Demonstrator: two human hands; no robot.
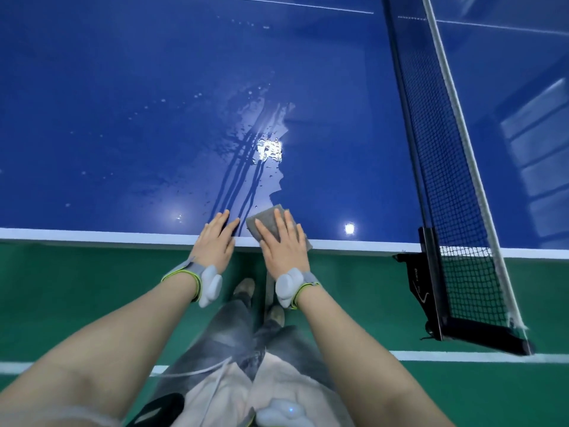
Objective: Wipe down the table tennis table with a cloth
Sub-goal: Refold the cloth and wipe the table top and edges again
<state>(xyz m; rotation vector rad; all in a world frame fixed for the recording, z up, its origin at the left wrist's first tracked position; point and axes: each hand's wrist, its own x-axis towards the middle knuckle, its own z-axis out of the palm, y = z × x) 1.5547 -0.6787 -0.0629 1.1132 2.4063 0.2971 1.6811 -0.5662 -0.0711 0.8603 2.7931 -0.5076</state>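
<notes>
You are standing at the long side of the blue table tennis table (123, 118), looking down over its white edge stripe, and both your hands are lying on the surface right at that edge. Your right hand (281, 241) is pressing flat on a grey cloth (261, 218), fingers straight and slightly spread; the cloth is sitting at the table's near edge, its far corner poking out beyond your fingertips and a small bit showing past the little-finger side over the white stripe. Your left hand (215, 238) is resting just beside it, palm down with straight fingers on the bare blue top, holding nothing, not touching the cloth. Wet streaks (246, 167) are running from just beyond your fingers away across the table, with scattered droplets glinting around a bright light reflection. The net (446, 149) is stretching across the table well to your right, its black clamp post (431, 272) gripping the table edge. Each wrist is wearing a grey band (191, 272) with a pale device on it. Below the table edge, your dark trousers and shoes are showing against the green floor (61, 288), which is carrying a white line.
</notes>
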